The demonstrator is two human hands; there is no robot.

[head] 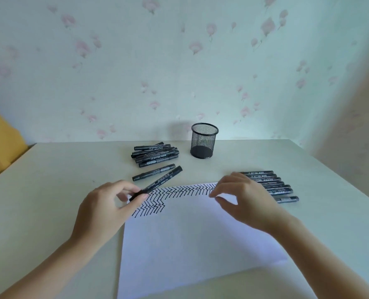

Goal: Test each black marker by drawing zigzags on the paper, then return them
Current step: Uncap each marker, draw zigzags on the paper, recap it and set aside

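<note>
My left hand (pixel 106 209) pinches the near end of a black marker (pixel 164 180) that slants up to the right above the top left corner of the white paper (pixel 196 238). Rows of black zigzags (pixel 179 192) run along the paper's far edge. My right hand (pixel 241 197) hovers over the paper's top right corner with its fingers loosely curled and nothing in them. Another marker (pixel 154 172) lies alone just behind the held one. A pile of black markers (pixel 155 155) lies farther back. A neat row of markers (pixel 274 185) lies behind my right hand.
A black mesh pen cup (pixel 204 140) stands at the back of the pale table (pixel 50 190), near the flowered wall. Something yellow (pixel 0 143) shows at the far left beyond the table's edge.
</note>
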